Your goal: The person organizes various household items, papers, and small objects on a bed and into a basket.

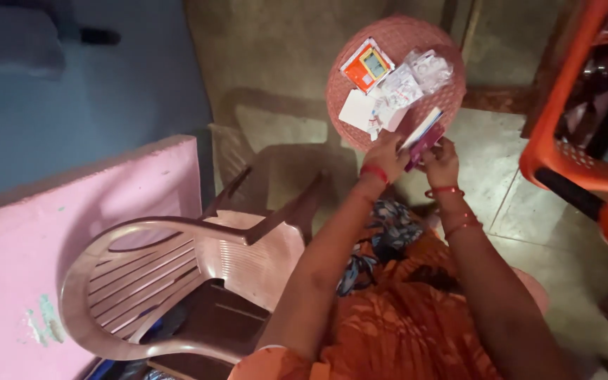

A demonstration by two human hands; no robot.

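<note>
The orange plastic chair [585, 141] is cut off by the right edge. The left hand [386, 156] covers the near rim of the round pink stool [346, 84]; the small packets [406, 84] on it are too blurred to identify.

Orange clothing with short sleeves is worn; a blue-and-white patterned cloth [381, 236] is seen at the lap. A red bangle is worn on the left wrist [374, 173]. Several thin red bangles are worn on the right wrist [452, 207].
</note>
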